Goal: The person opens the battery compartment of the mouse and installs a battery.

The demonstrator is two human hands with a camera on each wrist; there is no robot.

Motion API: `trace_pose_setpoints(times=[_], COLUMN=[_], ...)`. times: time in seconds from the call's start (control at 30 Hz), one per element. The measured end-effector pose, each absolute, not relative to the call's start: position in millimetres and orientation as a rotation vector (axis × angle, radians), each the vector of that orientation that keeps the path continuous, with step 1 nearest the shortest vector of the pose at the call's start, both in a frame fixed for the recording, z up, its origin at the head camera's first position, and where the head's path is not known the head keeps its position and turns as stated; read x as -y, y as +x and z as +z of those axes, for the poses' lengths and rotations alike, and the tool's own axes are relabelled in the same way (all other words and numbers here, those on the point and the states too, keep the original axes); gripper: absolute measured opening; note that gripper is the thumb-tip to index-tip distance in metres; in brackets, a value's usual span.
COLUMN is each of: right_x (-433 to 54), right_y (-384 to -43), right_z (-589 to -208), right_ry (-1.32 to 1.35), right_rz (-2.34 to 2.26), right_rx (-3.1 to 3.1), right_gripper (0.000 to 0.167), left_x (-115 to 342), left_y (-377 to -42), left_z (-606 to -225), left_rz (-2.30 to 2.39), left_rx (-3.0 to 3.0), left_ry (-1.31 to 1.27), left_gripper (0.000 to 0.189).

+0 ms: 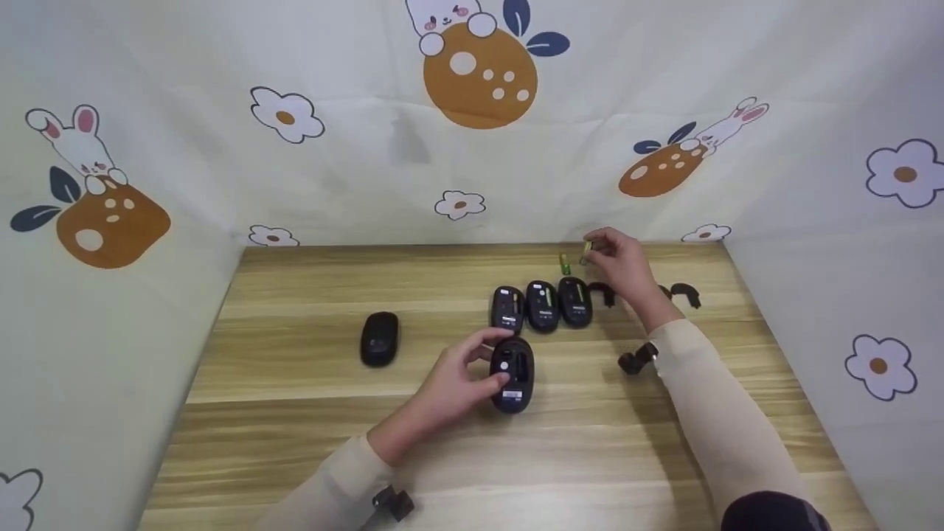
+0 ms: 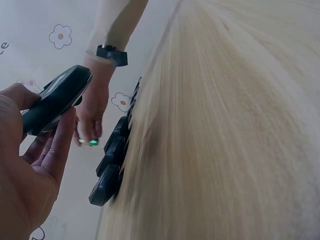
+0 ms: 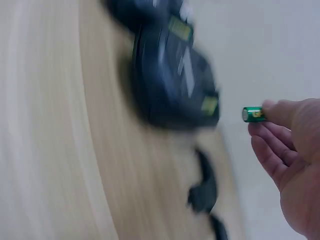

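My left hand (image 1: 459, 375) grips a black computer mouse (image 1: 513, 391) by its sides, underside facing up, with its battery slot uncovered. In the left wrist view that mouse (image 2: 57, 102) is held above the table between thumb and fingers. At the back right, my right hand (image 1: 627, 269) pinches a green battery (image 3: 254, 114) between thumb and fingertips, raised off the table. A second green battery (image 1: 565, 265) is on the table just left of that hand. Three upturned mice stand in a row nearby, the rightmost mouse (image 1: 575, 302) showing a battery in its slot.
Another black mouse (image 1: 380, 339) sits top side up at the left. Curved black covers (image 1: 686, 294) lie right of the row, partly hidden by my right arm. The wooden table (image 1: 295, 442) meets a patterned cloth (image 1: 354, 177) at the back and sides.
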State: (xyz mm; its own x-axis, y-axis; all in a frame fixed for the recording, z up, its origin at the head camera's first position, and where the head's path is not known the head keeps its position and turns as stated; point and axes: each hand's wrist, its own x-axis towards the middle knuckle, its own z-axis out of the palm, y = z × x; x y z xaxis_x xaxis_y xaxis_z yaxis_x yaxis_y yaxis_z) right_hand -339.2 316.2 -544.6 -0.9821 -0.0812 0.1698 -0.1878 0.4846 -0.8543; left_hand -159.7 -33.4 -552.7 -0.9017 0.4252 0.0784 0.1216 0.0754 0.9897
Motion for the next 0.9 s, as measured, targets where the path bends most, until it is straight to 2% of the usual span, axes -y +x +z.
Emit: trace_pose_setpoints(times=[0.33,0.9], right_x=[-281.1,-255.6], right_y=[-280.0,-219.6], right_z=[-501.3,-474.9], right_ry=[0.333,0.566], right_rz=[1.746,1.788], right_rx=[2.465,2.469], right_gripper=[0.028,0.025], left_x=[33.2,31.7], left_y=[-160.9,-161.1], left_z=[-551.5,-551.5], left_rz=[1.939,1.974], left_rx=[-2.093,-2.058], left_ry=[0.567,0.571], left_gripper=[0.064,0.062])
